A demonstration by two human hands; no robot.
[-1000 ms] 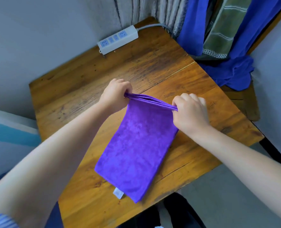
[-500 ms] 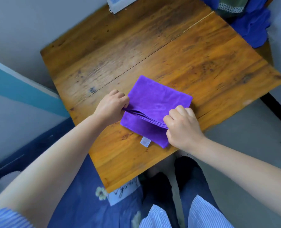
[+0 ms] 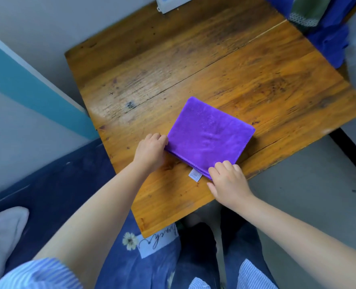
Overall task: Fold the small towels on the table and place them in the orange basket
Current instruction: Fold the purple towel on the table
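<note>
A purple towel lies folded into a small square near the front edge of the wooden table, its white label sticking out at the near edge. My left hand pinches the towel's near left corner with curled fingers. My right hand holds the near right corner, fingers curled over the stacked edges. No orange basket is in view.
A white power strip sits at the table's far edge. Blue and green cloths hang past the far right corner. Dark blue bedding and a white cushion lie to my left; grey floor to the right.
The towel's far half was brought over the near half and laid flat, so its layers now lie closed. Both hands came down to the near corners; my view tipped downward.
</note>
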